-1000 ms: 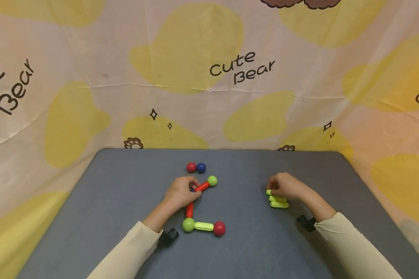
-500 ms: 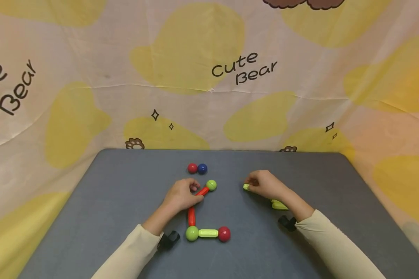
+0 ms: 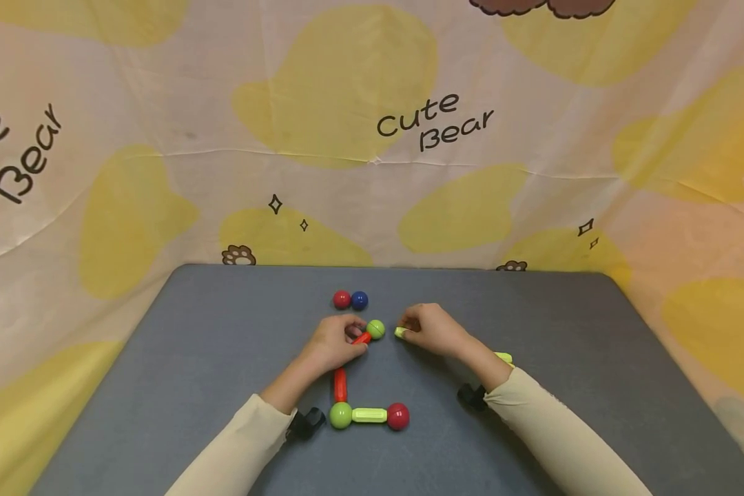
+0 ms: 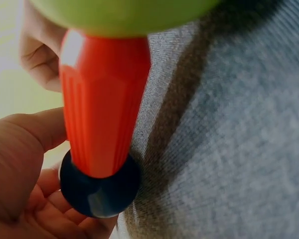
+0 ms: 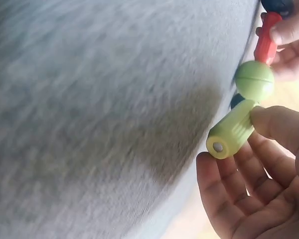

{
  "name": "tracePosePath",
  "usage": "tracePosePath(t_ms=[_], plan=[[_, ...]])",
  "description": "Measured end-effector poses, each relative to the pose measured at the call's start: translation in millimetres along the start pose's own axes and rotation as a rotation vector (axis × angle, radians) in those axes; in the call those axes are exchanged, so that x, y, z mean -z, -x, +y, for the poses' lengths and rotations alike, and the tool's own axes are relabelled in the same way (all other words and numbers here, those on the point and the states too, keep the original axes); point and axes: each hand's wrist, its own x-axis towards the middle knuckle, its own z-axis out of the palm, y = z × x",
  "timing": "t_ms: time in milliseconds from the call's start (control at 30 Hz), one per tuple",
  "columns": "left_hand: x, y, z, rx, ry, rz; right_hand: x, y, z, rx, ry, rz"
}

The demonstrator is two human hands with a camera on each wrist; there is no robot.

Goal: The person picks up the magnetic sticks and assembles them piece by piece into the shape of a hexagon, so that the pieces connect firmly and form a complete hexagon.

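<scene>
My left hand (image 3: 333, 342) pinches the upper red magnetic stick (image 5: 266, 42) of a ball-and-stick chain. A green ball (image 3: 375, 329) caps that stick's far end; at its other end is a blue ball (image 4: 99, 191), hidden by the hand in the head view. From there a lower red stick (image 3: 340, 386) runs down to a second green ball (image 3: 341, 415), a yellow-green stick (image 3: 369, 415) and a red ball (image 3: 398, 416). Between thumb and fingers, my right hand (image 3: 432, 329) holds a loose yellow-green stick (image 5: 231, 129), slightly right of the upper green ball.
A loose red ball (image 3: 342, 299) and a blue ball (image 3: 359, 300) sit side by side behind the chain. Spare yellow-green sticks (image 3: 504, 357) lie at the right, mostly covered by my right forearm. A patterned cloth (image 3: 322, 138) hangs behind the grey table (image 3: 564, 310).
My right hand has lifted a yellow-green stick off the row and carried it left towards the upper green ball. The chain shifted slightly; my left hand slid a little right along it.
</scene>
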Motion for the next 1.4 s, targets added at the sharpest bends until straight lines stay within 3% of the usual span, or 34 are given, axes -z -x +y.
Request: tracePosePath(t_ms=[500, 900, 1400], plan=[[0.1, 2.5, -1.1, 0.011, 0.022, 0.003, -5.9, -10.6, -11.9, -0.022, -0.001, -0.007], [0.3, 4.3, -2.3, 0.010, 0.031, 0.013, -10.2, -18.7, -15.6, 0.006, -0.012, -0.024], [3.5, 8.7, -4.5, 0.038, 0.031, 0.047, 0.6, -11.4, -6.6, -0.019, -0.017, -0.027]])
